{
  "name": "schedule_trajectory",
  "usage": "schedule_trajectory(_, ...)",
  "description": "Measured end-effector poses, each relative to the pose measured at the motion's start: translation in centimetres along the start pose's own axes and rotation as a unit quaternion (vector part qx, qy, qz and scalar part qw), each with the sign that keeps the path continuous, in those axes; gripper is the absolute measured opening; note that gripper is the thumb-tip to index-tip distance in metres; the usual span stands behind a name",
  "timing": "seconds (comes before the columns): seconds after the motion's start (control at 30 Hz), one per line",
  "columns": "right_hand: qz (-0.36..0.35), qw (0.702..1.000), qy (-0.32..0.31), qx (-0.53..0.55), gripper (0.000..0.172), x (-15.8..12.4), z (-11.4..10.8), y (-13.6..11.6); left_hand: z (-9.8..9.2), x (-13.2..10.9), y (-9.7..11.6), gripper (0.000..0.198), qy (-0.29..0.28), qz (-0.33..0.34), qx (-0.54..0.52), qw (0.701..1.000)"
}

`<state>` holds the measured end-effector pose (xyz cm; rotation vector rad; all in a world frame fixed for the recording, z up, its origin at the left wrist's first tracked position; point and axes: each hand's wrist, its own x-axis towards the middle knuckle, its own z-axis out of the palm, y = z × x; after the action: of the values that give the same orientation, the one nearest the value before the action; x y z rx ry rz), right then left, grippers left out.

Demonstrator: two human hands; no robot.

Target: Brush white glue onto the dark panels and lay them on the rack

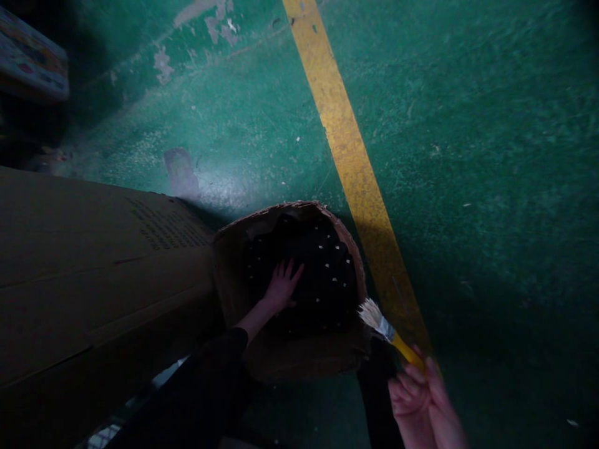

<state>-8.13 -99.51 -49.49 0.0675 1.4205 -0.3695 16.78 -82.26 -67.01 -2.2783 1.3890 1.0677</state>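
Observation:
My left hand [282, 287] reaches down into an open cardboard box [349, 240] with ragged, bulging walls. Its fingers are spread and lie on dark material [309, 274] dotted with small pale specks; what this material is I cannot make out. Outside the box, to its lower right, my right hand [415, 393] is closed around the yellow handle of a paintbrush [386, 327]. The brush's pale bristles point up and left, close to the box's right rim. Shadow hides most of the box's inside.
A large closed cardboard carton [103, 255] with printed text stands on the left, against the open box. Green worn floor [477, 156] carries a yellow painted stripe [346, 137] passing right of the box. At the upper left sits a colourful printed box-like item [35, 56].

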Motion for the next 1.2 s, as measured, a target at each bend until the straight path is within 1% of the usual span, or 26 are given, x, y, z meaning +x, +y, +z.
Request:
schedule_trajectory(0.1,-0.011,1.0,-0.004,-0.018,0.029,-0.1,0.0,-0.2,-0.9,-0.2,-1.0,0.122,-0.002,0.034,-0.02,0.999)
schedule_trajectory(0.17,-0.019,0.999,-0.012,-0.026,0.029,-0.2,0.0,-0.3,-1.0,-0.2,-1.6,0.119,-0.005,0.053,-0.023,0.998)
schedule_trajectory(0.33,-0.018,1.0,-0.008,-0.022,0.03,-0.4,-0.1,-0.4,-1.0,0.1,-2.7,0.117,-0.024,0.066,-0.024,0.997)
schedule_trajectory(0.43,-0.026,0.999,-0.01,-0.026,0.029,-0.4,0.0,-0.4,-1.2,0.4,-2.9,0.116,-0.028,0.066,-0.028,0.997)
schedule_trajectory(0.53,-0.029,0.999,-0.014,-0.027,0.03,-0.4,0.0,-0.5,-1.1,0.6,-2.1,0.11,0.004,0.036,-0.014,0.999)
schedule_trajectory(0.7,-0.024,0.999,-0.02,-0.029,0.027,-0.5,0.2,-0.6,0.2,1.1,-0.2,0.074,0.084,-0.081,0.035,0.993)
schedule_trajectory(0.8,-0.025,0.999,-0.024,-0.036,0.027,-0.5,0.1,-0.7,0.2,1.5,-0.3,0.072,0.116,-0.126,0.027,0.985)
schedule_trajectory(0.87,-0.024,0.999,-0.024,-0.037,0.029,-0.3,-0.2,-0.8,-0.5,2.0,-1.1,0.074,0.142,-0.134,0.017,0.981)
schedule_trajectory(0.93,-0.016,0.999,-0.024,-0.038,0.031,-0.1,-0.5,-0.8,-1.6,2.8,-2.0,0.075,0.169,-0.136,0.013,0.976)
schedule_trajectory(1.0,-0.012,0.999,-0.022,-0.036,0.032,0.2,-0.9,-0.9,-3.0,4.1,-2.8,0.073,0.182,-0.12,0.014,0.976)
schedule_trajectory(1.13,-0.018,0.999,-0.017,-0.035,0.031,0.6,-1.2,-1.2,-5.7,6.8,-4.0,0.068,0.161,-0.038,0.014,0.986)
schedule_trajectory(1.2,-0.023,0.999,-0.018,-0.038,0.029,0.8,-1.4,-1.4,-6.8,7.8,-4.4,0.069,0.146,-0.017,0.01,0.989)
